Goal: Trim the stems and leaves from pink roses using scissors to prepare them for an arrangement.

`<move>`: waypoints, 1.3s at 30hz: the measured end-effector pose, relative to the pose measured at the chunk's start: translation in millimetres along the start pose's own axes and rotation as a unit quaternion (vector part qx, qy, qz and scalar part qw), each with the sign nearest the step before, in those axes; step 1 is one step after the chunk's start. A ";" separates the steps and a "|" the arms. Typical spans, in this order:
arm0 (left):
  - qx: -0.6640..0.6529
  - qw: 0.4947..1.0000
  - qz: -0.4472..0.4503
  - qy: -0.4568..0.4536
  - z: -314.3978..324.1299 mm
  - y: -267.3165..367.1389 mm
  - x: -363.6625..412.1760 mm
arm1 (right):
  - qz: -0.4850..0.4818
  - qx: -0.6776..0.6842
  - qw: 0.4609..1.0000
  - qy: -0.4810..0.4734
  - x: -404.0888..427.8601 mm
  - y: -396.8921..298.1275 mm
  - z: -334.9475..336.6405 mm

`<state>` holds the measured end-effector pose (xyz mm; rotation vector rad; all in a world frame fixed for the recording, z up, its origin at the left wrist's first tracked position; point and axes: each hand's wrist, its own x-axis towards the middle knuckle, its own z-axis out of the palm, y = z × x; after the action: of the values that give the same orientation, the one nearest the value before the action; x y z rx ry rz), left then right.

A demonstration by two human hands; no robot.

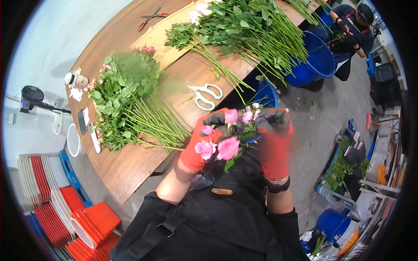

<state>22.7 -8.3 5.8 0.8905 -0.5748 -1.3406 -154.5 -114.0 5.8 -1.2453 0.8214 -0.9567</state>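
Pink spray roses (228, 148), some open and some in bud, hang between my two hands in front of my black apron (225, 208). My left hand (205, 137), in a red glove with dark fingers and palm, is closed around them below the blooms. Opposite it, my right hand (276, 137) wears a matching glove and curls its fingers at the stems; blur and the fingers hide its exact grip. Scissors with pale green handles (209, 97) lie on the wooden table (130, 174) just beyond my left hand. A bundle of leafy pink roses (130, 101) rests left of them.
More cut stems (261, 36) pile at the table's far side, near red-handled pliers or shears (153, 18). Blue buckets (313, 62) stand beyond the edge. A co-worker (352, 29) handles stems at upper right. Stacked red bins (98, 218) stand lower left; a cart with greenery (339, 166) is right.
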 end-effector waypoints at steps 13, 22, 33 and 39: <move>0.217 0.952 0.196 0.090 5.3 -13.3 3.3 | -0.224 -0.214 0.947 -0.085 -13.3 -33.1 24.2; 0.076 0.996 0.030 0.043 26.8 10.9 -11.5 | -0.082 -0.085 0.975 -0.186 -2.6 -37.2 16.6; 0.215 0.947 0.162 0.175 20.8 -13.1 -11.8 | -0.261 -0.268 0.927 -0.019 -17.9 -35.4 29.1; 0.269 0.929 0.200 0.160 28.0 -6.7 -13.2 | -0.277 -0.245 0.929 -0.009 -21.7 -27.2 29.5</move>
<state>-5.8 -1.4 17.8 1.3237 -0.8331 -0.6493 -139.9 -84.2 37.1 -1.9864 0.7272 -1.2251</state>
